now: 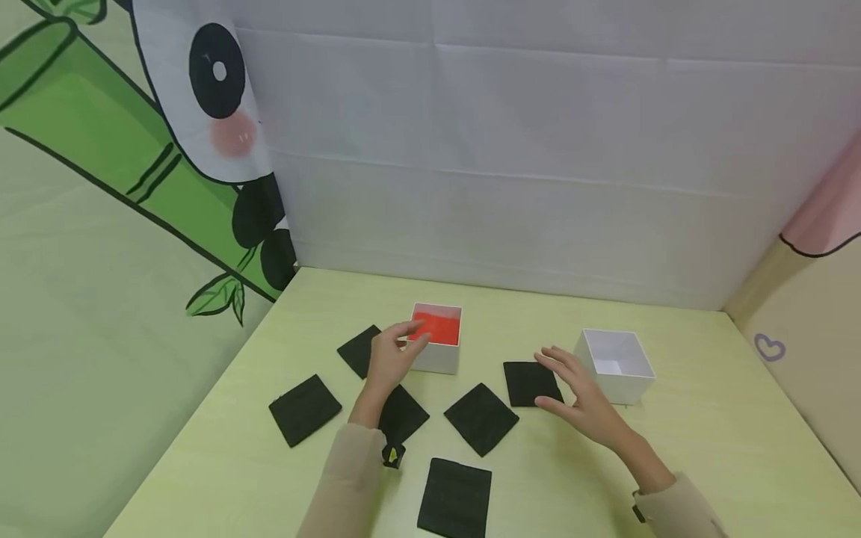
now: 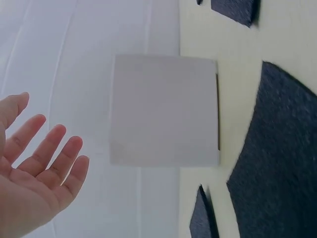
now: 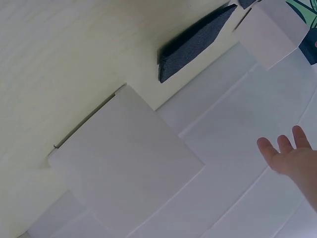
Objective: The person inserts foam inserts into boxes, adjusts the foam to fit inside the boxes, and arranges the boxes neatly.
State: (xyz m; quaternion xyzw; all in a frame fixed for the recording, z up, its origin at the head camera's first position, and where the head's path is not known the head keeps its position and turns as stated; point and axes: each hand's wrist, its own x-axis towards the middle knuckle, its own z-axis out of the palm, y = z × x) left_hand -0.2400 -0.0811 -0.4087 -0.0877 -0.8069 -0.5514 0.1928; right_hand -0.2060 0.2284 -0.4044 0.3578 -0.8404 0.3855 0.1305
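My left hand [image 1: 390, 357] reaches over the near left corner of a white open-topped box [image 1: 433, 359], fingers parted and nothing between them. Bright red material [image 1: 442, 327] shows inside that box. In the left wrist view, the loosely spread fingers of the left hand [image 2: 42, 173] are beside the box's side wall [image 2: 163, 111]. My right hand [image 1: 587, 407] hovers over the right part of a black square pad [image 1: 528, 382], its fingers apart and holding nothing. Right of this hand stands a second white box [image 1: 622, 387], its white inner walls visible.
Several more black square pads lie flat on the pale yellow table [image 1: 222, 478]: one at far left [image 1: 305, 409], one in the middle [image 1: 480, 418] and one near the front [image 1: 455, 497]. A white cloth [image 1: 511, 224] hangs behind the table, and a panda-print cloth [image 1: 101, 284] at left.
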